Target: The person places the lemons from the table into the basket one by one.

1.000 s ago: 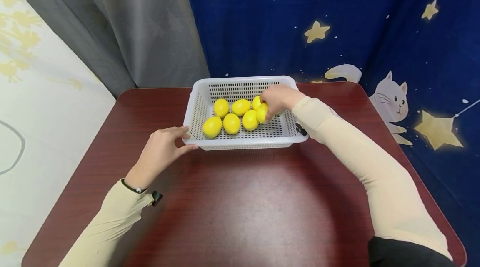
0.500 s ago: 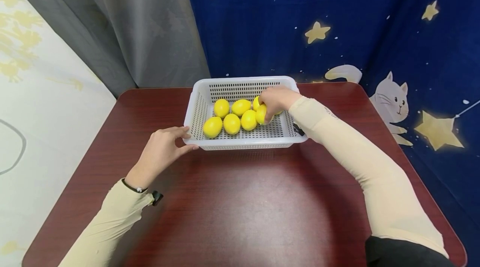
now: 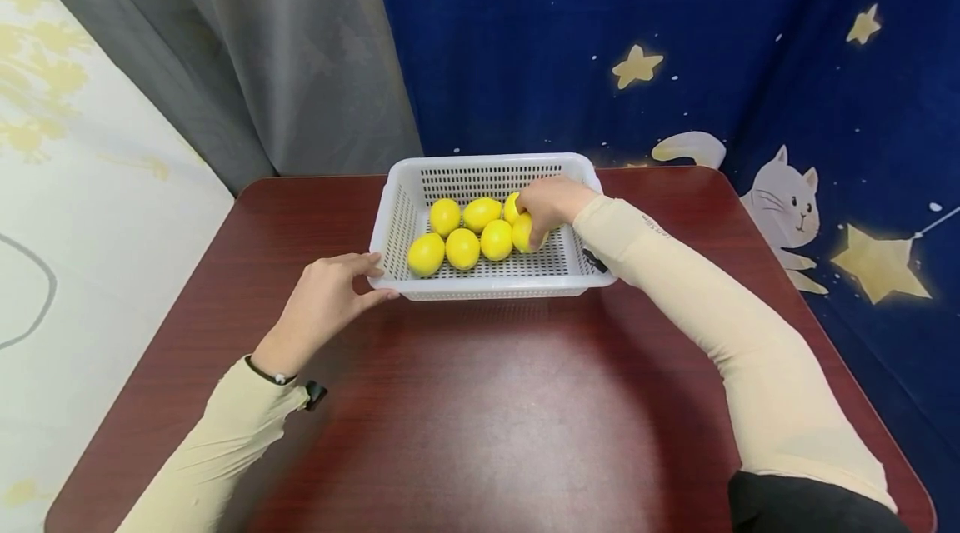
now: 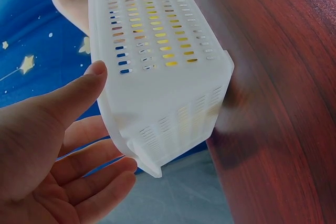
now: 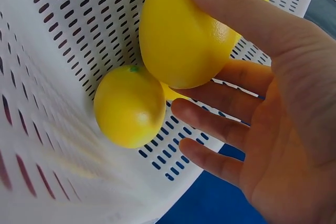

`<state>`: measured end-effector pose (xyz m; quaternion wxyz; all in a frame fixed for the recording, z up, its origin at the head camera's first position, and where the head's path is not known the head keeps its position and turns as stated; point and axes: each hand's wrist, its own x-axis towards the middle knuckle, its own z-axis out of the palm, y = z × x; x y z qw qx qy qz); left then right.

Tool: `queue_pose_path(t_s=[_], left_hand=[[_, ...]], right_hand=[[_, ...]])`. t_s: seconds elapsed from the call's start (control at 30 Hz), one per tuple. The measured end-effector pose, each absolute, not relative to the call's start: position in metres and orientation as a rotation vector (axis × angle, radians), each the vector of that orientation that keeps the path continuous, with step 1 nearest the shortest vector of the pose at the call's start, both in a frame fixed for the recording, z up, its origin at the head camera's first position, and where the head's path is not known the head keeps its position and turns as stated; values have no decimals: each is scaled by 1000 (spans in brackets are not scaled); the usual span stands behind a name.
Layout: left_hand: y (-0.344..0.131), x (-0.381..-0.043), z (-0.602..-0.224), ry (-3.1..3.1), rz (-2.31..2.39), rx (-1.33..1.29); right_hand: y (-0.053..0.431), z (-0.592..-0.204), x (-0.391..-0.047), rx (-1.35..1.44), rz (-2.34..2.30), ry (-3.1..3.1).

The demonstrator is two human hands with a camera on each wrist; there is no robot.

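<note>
A white perforated plastic basket (image 3: 498, 285) stands at the far side of the table, with several yellow lemons (image 3: 426, 255) lying in two rough rows inside. My left hand (image 3: 322, 300) holds the basket's near left corner, its thumb and fingers on either side of the rim. Inside the basket's right half, my right hand (image 3: 551, 204) grips a lemon (image 5: 184, 32), thumb on one side and fingers behind it. Another lemon (image 5: 130, 107) lies beside it by the basket wall in the right wrist view. The hand partly covers the lemons at the right end.
The table (image 3: 465, 400) is reddish-brown and glossy, with rounded corners. A blue starry curtain (image 3: 525, 42) and a grey curtain (image 3: 315, 58) hang right behind its far edge. A white patterned surface (image 3: 82, 225) borders the left side.
My right hand has shifted slightly down in the basket with its lemon, and the front-row lemon beside it has slid a little left. My left hand stays at the corner.
</note>
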<state>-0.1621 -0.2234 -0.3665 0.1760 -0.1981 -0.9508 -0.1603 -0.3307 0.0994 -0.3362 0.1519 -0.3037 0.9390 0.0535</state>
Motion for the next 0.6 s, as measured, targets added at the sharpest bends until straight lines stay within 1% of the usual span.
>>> queue_pose_path(t_s=[0.6], left_hand=[[-224, -163, -368, -2679, -455, -570]], right_hand=[[95, -343, -333, -870, 156, 2689]])
